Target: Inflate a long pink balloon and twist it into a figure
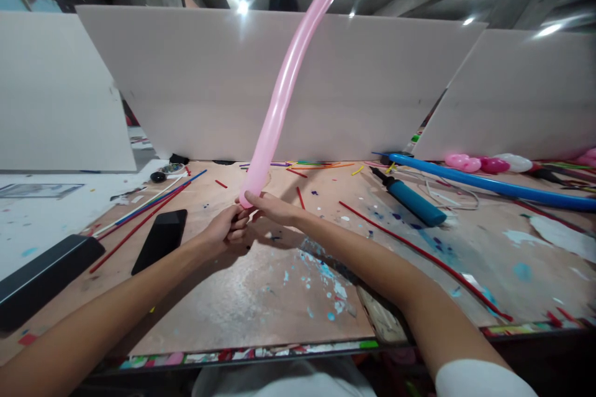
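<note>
One long pink balloon (285, 84), glossy, gently bowed, slanting from mid-frame to the top edge. Pinched at its lower end by left hand (225, 227) and right hand (275, 208), close together. Cut off above, hidden at the lower tip.

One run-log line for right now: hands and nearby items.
left hand: grips long pink balloon, lower end | right hand: grips same end | left side: flat black phone | right side: teal cylindrical pump
</note>
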